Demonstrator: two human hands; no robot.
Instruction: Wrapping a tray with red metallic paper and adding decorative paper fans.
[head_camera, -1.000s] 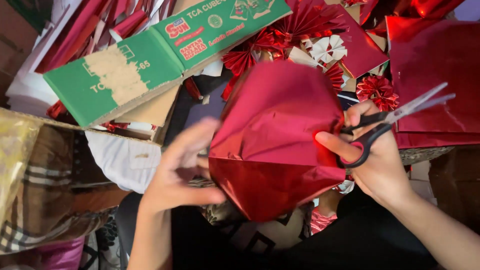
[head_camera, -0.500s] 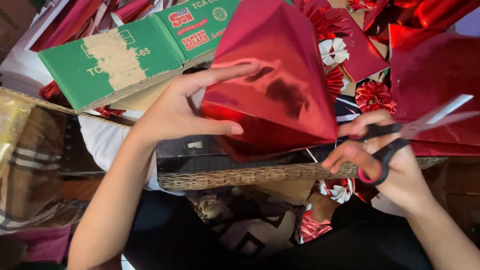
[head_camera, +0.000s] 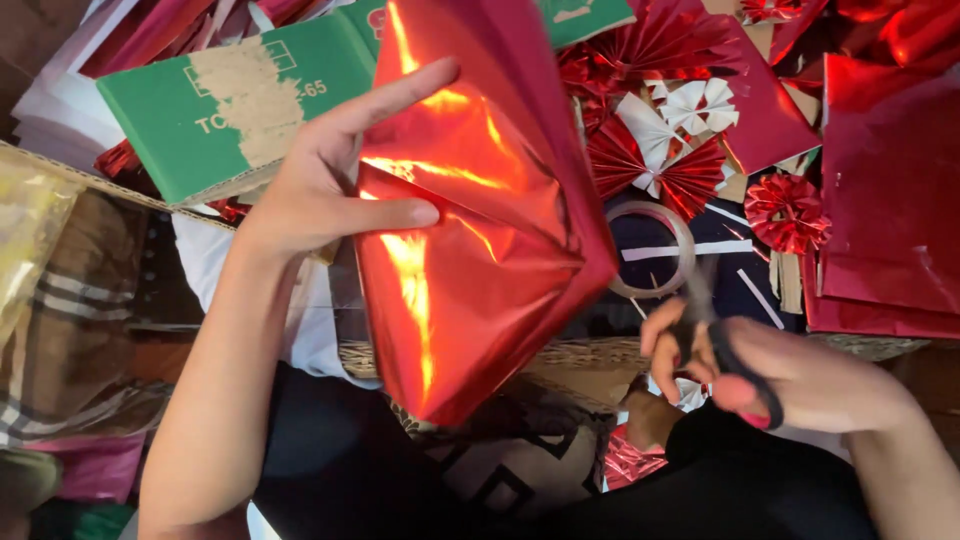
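My left hand (head_camera: 335, 180) grips a large folded sheet of shiny red foil paper (head_camera: 480, 220) and holds it up in the middle of the view, thumb and fingers on its left edge. My right hand (head_camera: 760, 375) is lower right, fingers through the black handles of a pair of scissors (head_camera: 715, 340). The scissors are blurred and point up toward a roll of clear tape (head_camera: 650, 250) just beyond them. The foil sheet hides much of the work surface behind it.
A green cardboard box (head_camera: 230, 100) lies at the upper left. Red and white paper fans (head_camera: 655, 140), a red ribbon bow (head_camera: 785, 210) and red foil sheets (head_camera: 890, 200) crowd the right. A woven basket rim (head_camera: 580, 355) runs below the foil. Plaid fabric (head_camera: 70, 310) lies at left.
My left hand has lifted and turned the red foil sheet upward and closer to the camera. My right hand with the scissors has dropped lower and swung the blades to point upward.
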